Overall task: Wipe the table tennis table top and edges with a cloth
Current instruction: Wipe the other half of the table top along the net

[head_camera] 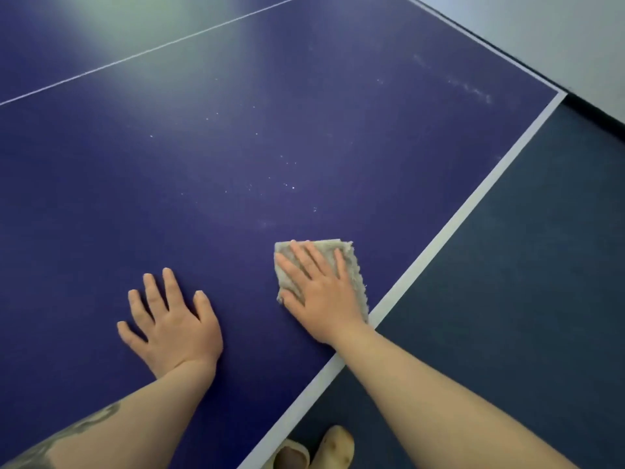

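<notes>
Two flat palms, right hand (318, 292) on cloth (351, 265), left hand (169, 323) on table (236, 147)

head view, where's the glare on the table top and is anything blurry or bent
Head view: a pale glare patch washes out the blue table top at the upper left, fading toward the middle; the white centre line and white edge band stay fairly sharp; straight edges slant from the wide lens; the cloth under the right hand looks slightly soft.

I see my right hand (318, 292) pressing the cloth (351, 265) flat on the table (203, 164); my left hand (169, 323) rests beside it.
</notes>
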Demonstrator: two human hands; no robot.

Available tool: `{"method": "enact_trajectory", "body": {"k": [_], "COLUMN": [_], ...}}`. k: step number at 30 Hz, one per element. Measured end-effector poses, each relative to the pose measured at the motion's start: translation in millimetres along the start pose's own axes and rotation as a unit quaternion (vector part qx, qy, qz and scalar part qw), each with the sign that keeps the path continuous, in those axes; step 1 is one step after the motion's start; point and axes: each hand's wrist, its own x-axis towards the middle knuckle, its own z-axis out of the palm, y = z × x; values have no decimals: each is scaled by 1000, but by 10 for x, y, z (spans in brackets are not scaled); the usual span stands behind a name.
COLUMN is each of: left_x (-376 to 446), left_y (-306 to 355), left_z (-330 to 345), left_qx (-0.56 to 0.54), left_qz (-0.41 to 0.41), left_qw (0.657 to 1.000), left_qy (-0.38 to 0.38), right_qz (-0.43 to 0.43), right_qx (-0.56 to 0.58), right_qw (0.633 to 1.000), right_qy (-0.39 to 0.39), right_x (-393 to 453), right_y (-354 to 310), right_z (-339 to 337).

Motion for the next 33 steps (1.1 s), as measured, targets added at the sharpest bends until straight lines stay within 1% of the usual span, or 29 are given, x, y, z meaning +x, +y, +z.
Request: {"method": "enact_trajectory", "body": {"k": [1, 2, 3, 4, 5, 6, 7, 8, 10, 11, 12, 13, 14, 15, 16, 17, 18, 19, 20, 22, 24, 26, 27, 28, 29, 30, 32, 33], "left_x": [-3, -7, -9, -10, -13, -17, -21, -20, -7, -6, -6, -9, -13, -16, -23, -28, -34, -40, -47, -52, -42, -37, -33, -27, -24, -23, -37, -40], "left_y": [-2, -8, -10, -8, -4, -4, -2, 4, 7, 6, 0, -2, 2, 9, 13, 17, 16, 16, 20, 27, 35, 31, 24, 20, 18, 17, 7, 5], "left_z": [7, 18, 25, 31, 34, 39, 41, 41, 39, 38, 39, 38, 42, 46, 47, 47, 46, 45, 35, 19, 13, 17, 20, 20, 22, 24, 37, 40], "left_qx": [1, 3, 5, 7, 9, 11, 12, 14, 18, 18, 16, 14, 14, 15, 17, 17, 19, 20, 18, 12, 10, 13, 13, 10, 7, 6, 9, 11], "left_qz": [1, 3, 4, 5, 6, 7, 7, 5, 2, 2, 4, 5, 5, 6, 6, 5, 3, 1, 0, -1, -2, -3, -3, -2, -2, -1, -1, 0], "left_qw": [1000, 1000, 1000, 1000, 1000, 1000, 1000, 1000, 1000, 1000, 1000, 1000, 1000, 1000, 1000, 1000, 1000, 1000, 1000, 1000, 1000, 1000, 1000, 1000, 1000, 1000, 1000, 1000], "left_qy": [1, 2, 4, 6, 6, 7, 8, 10, 13, 13, 14, 16, 18, 18, 16, 14, 12, 10, 9, 8, 8, 10, 11, 12, 10, 8, 5, 6], "right_qz": [91, 189, 267, 312, 324, 302, 252, 184, 30, -31, -60, -56, -15, 61, 147, 215, 248, 254, 237, 138, 22, -78, -112, -126, -113, -72, 74, 143], "right_qx": [-6, -8, -1, 7, 9, 10, 11, 12, 1, -8, -15, -22, -27, -32, -31, -25, -17, -17, -18, -19, -15, -13, -15, -24, -37, -50, -46, -32], "right_qw": [996, 982, 962, 946, 940, 945, 958, 975, 997, 998, 997, 998, 999, 998, 989, 976, 968, 965, 969, 988, 999, 997, 993, 991, 992, 995, 996, 989], "right_qy": [11, 30, 56, 85, 111, 125, 133, 128, 75, 57, 39, 31, 13, 3, 7, 20, 39, 58, 66, 66, 45, 4, -13, -26, -40, -45, -19, 1], "right_x": [-12, -79, -195, -334, -475, -600, -676, -695, -579, -446, -295, -156, -45, 2, -22, -96, -207, -330, -449, -577, -447, -83, 130, 335, 507, 627, 619, 513], "right_y": [200, 380, 493, 511, 428, 278, 99, -94, -369, -414, -367, -239, -64, 138, 337, 487, 537, 480, 342, -14, -288, -426, -436, -381, -281, -119, 254, 391], "right_z": [-26, -8, 32, 80, 138, 209, 274, 322, 342, 291, 211, 136, 62, 3, -30, -29, -1, 48, 110, 204, 214, 120, 54, 1, -56, -103, -174, -177]}}
